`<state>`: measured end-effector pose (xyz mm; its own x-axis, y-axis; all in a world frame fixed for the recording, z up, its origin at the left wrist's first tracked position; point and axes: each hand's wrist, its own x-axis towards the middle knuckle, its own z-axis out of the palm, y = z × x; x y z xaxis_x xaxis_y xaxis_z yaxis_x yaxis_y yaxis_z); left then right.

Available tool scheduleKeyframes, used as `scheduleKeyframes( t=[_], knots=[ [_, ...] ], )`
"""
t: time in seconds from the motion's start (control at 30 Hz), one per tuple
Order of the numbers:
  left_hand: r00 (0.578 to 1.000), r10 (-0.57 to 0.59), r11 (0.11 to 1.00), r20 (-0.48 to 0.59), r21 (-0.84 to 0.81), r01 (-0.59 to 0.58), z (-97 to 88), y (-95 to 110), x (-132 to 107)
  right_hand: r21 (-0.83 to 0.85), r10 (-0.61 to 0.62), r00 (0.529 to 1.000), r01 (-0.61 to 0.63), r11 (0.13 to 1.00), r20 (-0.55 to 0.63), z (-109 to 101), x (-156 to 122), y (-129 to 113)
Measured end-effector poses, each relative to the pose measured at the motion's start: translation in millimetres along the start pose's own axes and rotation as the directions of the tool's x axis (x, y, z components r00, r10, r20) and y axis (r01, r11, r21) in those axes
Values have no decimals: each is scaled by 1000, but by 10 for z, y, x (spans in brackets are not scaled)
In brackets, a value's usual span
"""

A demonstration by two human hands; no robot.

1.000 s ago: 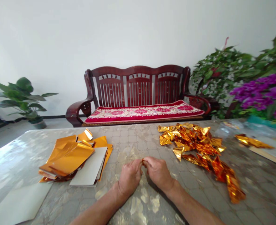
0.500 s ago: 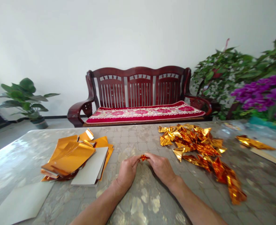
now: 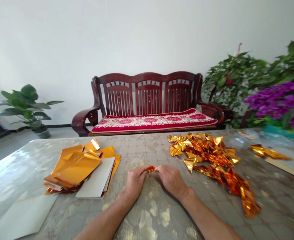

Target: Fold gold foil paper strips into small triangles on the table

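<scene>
My left hand (image 3: 135, 182) and my right hand (image 3: 171, 180) rest on the table (image 3: 149, 213) side by side, fingers curled and pinched together on a small piece of gold foil (image 3: 151, 169) between their fingertips. Only a crumpled orange-gold tip of it shows; the rest is hidden by my fingers. To the left lies a stack of flat gold foil sheets (image 3: 79, 166), some turned white side up. To the right lies a pile of folded gold foil pieces (image 3: 212, 156).
A white sheet (image 3: 19, 216) lies at the near left corner. More gold foil (image 3: 269, 151) and clear plastic sit at the far right. Behind the table stand a red wooden bench (image 3: 149, 103), a potted plant (image 3: 27, 106) and purple flowers (image 3: 279, 100).
My hands have shifted slightly away from me, and the gold foil tip between my fingertips has come more into sight.
</scene>
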<state>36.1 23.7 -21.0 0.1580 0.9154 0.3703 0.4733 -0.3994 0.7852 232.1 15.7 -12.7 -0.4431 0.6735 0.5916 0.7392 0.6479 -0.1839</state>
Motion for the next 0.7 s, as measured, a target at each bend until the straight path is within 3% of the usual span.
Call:
scheduleKeyframes(
  t=[0.27,0.43,0.57,0.7],
  knots=[
    [995,-96,984,-26,-155,91,15,-76,33,44,-48,998,50,998,-48,-71,26,-29],
    [998,-53,987,37,-150,58,2,-41,32,121,-50,992,65,991,-117,-63,13,-7],
    [999,-15,986,34,-168,20,14,-36,29,163,-57,985,83,983,-161,-37,9,11],
    [998,54,990,-18,-127,-56,19,-58,30,213,23,990,8,977,-141,-35,31,-28]
  ],
)
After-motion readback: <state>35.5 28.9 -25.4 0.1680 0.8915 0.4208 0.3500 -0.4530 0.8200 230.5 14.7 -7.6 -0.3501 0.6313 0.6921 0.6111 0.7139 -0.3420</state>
